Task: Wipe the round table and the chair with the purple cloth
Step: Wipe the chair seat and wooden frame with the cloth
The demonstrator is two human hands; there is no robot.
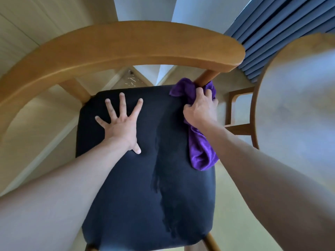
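The chair fills the middle of the view, seen from above: a dark padded seat with a curved wooden backrest arching across the far side. The left hand lies flat on the far left part of the seat, palm down, its fingers straight and spread wide apart, holding nothing.

The right hand is at the far right corner of the seat, where a wooden post rises to the right end of the backrest. Its fingers are curled around the purple cloth, bunching it against the base of that post. Part of the cloth puffs out on the far side of the fingers, just left of the post, and a longer tail hangs out nearer than the hand, draped along the right edge of the seat.

A darker streak runs down the seat from near the middle toward the near edge, between the two forearms.

The round worktop stands to the right of the chair, pale on top with a wooden rim, blurred in this view. Pleated blue curtains hang at the far right behind it
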